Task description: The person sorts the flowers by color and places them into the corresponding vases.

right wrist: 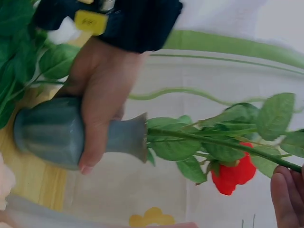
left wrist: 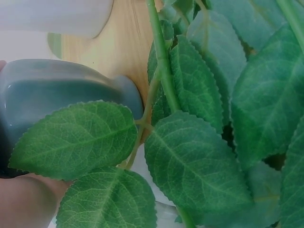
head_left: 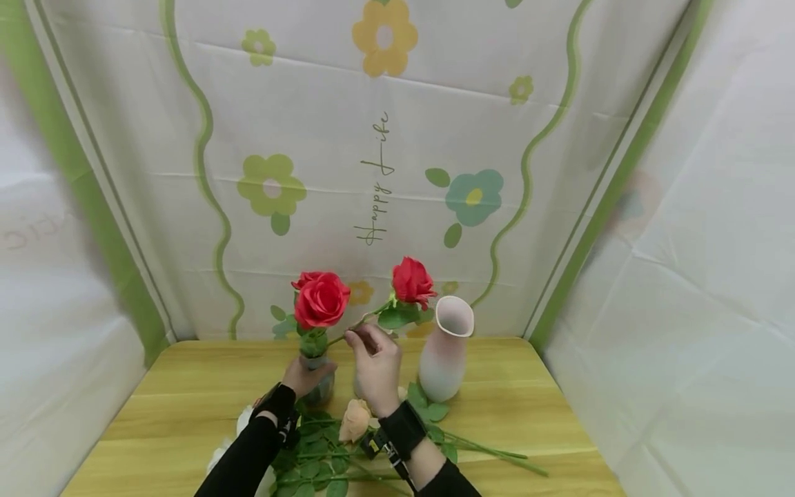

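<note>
My left hand [head_left: 303,378] grips a blue-grey ceramic vase [right wrist: 52,130], wrapped round it just below its narrow neck. Red roses [head_left: 321,300] with green leaves stand up out of that vase. With thumb and fingertips, my right hand [head_left: 380,366] pinches the green stem [right wrist: 213,140] of another red rose [head_left: 413,281]. This rose leans to the right, and the lower end of its stem is at the vase's flared mouth. In the left wrist view, large green leaves [left wrist: 194,166] partly cover the same vase.
A tall pink-and-white vase [head_left: 442,362] stands on the wooden table [head_left: 497,414], right of my right hand. Across the table's front lie leafy stems, a peach rose [head_left: 355,420] and white flowers [head_left: 219,454]. A printed white cloth [head_left: 335,124] hangs behind, with more at both sides.
</note>
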Demonstrator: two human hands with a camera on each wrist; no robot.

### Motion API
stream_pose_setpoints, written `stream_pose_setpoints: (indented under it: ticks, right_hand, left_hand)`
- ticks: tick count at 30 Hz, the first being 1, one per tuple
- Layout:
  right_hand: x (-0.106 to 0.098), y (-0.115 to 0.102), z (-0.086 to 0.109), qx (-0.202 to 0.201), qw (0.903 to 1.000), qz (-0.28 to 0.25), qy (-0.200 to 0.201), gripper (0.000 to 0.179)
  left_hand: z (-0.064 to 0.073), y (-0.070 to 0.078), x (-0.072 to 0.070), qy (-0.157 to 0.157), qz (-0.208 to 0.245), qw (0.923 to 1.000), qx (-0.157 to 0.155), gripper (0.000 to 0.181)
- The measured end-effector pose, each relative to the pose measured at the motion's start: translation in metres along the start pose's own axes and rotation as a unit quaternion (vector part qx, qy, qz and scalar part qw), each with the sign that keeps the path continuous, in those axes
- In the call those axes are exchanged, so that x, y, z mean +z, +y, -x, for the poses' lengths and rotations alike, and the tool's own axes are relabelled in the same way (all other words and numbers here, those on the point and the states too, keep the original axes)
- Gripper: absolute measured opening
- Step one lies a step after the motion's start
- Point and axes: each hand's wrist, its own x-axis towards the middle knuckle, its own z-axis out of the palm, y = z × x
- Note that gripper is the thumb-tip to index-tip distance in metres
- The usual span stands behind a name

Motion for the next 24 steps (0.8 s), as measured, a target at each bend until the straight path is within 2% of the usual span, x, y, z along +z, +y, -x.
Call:
stream_pose_setpoints:
  ticks: [7,9,11,13,16,18,20,22,24]
  right_hand:
    - [0.008,0.020,0.005,-0.068,0.9968,0.042,-0.010,0.020]
    - [0.010,0.031,0.007,-0.082,0.9952,0.052,-0.013,0.021]
    - [0.011,0.042,0.008,-0.096,0.9926,0.073,-0.015,0.020]
    - [0.012,0.051,0.011,-0.108,0.9893,0.096,-0.018,0.018]
    - [0.013,0.057,0.012,-0.125,0.9819,0.141,-0.016,0.015]
    - [0.014,0.058,0.012,-0.130,0.9779,0.163,-0.015,0.013]
    - [0.015,0.056,0.011,-0.132,0.9740,0.184,-0.012,0.011]
    - [0.017,0.055,0.010,-0.138,0.9683,0.207,-0.013,0.010]
    - [0.019,0.054,0.010,-0.140,0.9637,0.226,-0.017,0.011]
  left_hand:
    - [-0.004,-0.014,0.003,0.011,0.000,0.9999,0.009,0.062]
    - [-0.007,-0.018,0.003,0.007,0.010,0.9999,-0.003,0.063]
    - [-0.012,-0.029,0.006,0.004,0.023,0.9997,0.003,0.067]
    - [-0.021,-0.048,0.010,-0.004,0.029,0.9992,0.026,0.069]
    - [-0.054,-0.114,0.028,0.008,-0.004,0.9977,0.067,0.068]
    - [-0.077,-0.158,0.036,0.001,-0.015,0.9975,0.069,0.068]
    - [-0.093,-0.188,0.045,0.012,-0.040,0.9977,0.053,0.067]
    - [-0.093,-0.188,0.042,0.003,-0.028,0.9990,0.034,0.073]
    - [-0.082,-0.169,0.037,-0.004,-0.014,0.9996,0.024,0.083]
